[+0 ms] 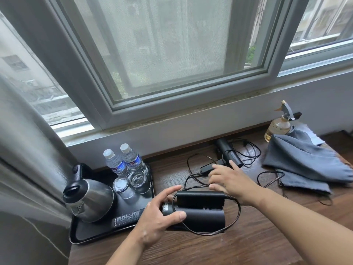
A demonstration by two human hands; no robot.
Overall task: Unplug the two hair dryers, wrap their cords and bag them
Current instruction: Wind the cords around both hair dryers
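Left hand (158, 220) fingers grip folded black hair dryer (202, 215); cord (239, 210) loose; right hand (231, 180) fingers spread open.

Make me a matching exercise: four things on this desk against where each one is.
Things:
1. near hair dryer
2. far hair dryer
3. kettle
4. grey bags

Places:
a. on the black tray
b. at the back, close to the wall
c. right end, beside the spray bottle
d. gripped by the left hand

Pairs: 1-d, 2-b, 3-a, 4-c.
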